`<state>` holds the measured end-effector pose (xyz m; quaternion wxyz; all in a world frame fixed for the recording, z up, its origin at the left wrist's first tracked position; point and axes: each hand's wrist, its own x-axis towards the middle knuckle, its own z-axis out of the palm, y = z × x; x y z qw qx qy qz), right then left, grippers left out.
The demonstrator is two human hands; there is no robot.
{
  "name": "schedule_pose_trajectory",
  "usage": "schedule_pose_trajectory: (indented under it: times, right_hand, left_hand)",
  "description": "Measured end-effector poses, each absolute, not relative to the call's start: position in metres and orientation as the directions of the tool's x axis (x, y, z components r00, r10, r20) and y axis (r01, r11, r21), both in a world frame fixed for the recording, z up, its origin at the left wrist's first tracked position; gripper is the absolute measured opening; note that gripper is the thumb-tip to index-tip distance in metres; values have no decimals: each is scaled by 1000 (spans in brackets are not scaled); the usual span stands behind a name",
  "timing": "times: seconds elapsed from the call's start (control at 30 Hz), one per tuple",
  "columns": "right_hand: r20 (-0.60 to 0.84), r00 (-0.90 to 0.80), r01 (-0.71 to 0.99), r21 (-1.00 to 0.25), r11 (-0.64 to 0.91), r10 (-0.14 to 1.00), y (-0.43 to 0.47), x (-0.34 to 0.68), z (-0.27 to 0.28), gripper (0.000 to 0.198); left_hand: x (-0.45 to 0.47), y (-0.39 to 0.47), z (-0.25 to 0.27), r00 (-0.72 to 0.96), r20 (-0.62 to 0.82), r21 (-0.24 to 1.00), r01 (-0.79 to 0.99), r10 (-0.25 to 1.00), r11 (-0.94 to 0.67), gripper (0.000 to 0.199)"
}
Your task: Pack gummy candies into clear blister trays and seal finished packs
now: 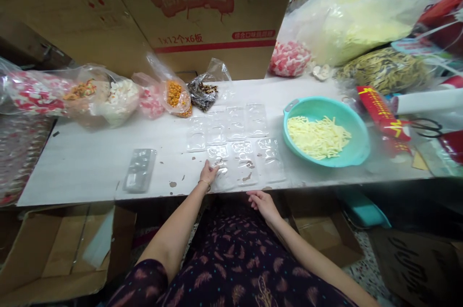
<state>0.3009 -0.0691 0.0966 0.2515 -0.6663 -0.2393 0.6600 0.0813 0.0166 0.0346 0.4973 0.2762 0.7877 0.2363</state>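
Note:
My left hand (209,173) is at the left side of a clear plastic blister tray (221,179) in the front row, its thumb and fingers closed on the tray's edge. My right hand (263,204) hovers at the table's front edge, below the trays; its fingers are loosely bent and somewhat apart, with nothing visible in them. Several similar clear trays lie flat in two rows on the white table (90,153). A stack of clear trays (140,170) sits farther left. To the right is a turquoise basin (350,155) with pale yellow strips (318,138) in it.
Along the back lie bags of red-and-white pieces (36,92), orange bits (175,97) and dark bits (204,95). Large cardboard boxes (213,61) stand behind. At right are a big bag of pale yellow stuff (376,27), a red packet (383,112) and scissors (427,127). An open carton (61,244) sits below left.

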Motion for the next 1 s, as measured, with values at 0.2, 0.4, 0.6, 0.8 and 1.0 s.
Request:
schedule_pose_trajectory:
  times: [0.2,0.4,0.6,0.8,1.0]
  right_hand:
    - [-745,24,100,-661,-744,666,-73,324,85,21]
    - [-736,-34,204,-667,-716,676,-57,330,74,19]
    - [-695,-138,391,-693,-606,706,-58,323,68,26]
    - [-89,347,776,-532,-339,934,-23,369,46,52]
    - [-395,632,719,-22,-695,666,12,386,46,66]
  left_hand:
    - [90,17,25,-381,-556,621,400,738,674,58]
    - [88,18,27,-391,-559,640,357,731,680,61]
    - [-15,4,59,-601,-346,448,569,721,689,78]
    - [-141,0,80,-742,-260,57,627,618,777,104]
    - [-209,17,62,-678,-440,-14,661,589,750,122]
